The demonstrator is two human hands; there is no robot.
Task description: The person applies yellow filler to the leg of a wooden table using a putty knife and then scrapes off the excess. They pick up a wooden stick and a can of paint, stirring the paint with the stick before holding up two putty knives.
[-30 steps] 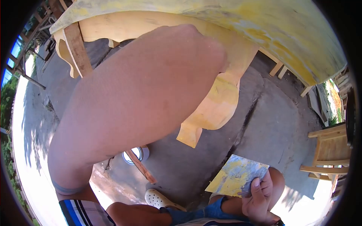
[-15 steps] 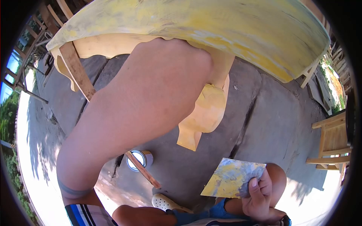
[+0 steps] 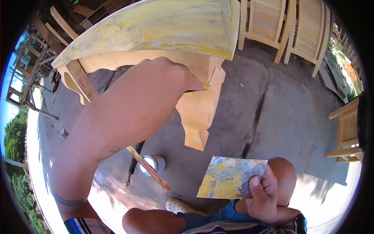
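My left hand (image 3: 169, 76) is closed at the carved leg (image 3: 200, 107) of a wooden table. What looks like a thin scraper (image 3: 194, 91) shows as a dark edge under its fingers, against the wood near the top of the leg. Most of it is hidden by the hand. Yellow and grey filler is smeared over the curved tabletop (image 3: 183, 29) above. Down by my knee, my right hand (image 3: 265, 193) grips a flat square board (image 3: 230, 177) with the thumb on top. Yellow and grey-white paste coats that board.
An open can (image 3: 157, 163) stands on the concrete floor (image 3: 288, 117), a wooden stick (image 3: 150, 169) slanting across it. Wooden chairs (image 3: 306, 31) stand at the back right, another chair (image 3: 348, 130) at the right edge. Timber framing (image 3: 29, 74) is at the left.
The view has shifted, so the tabletop sits further left and more chairs show. My left hand has moved from under the tabletop's edge down to the leg. My right hand still holds the board.
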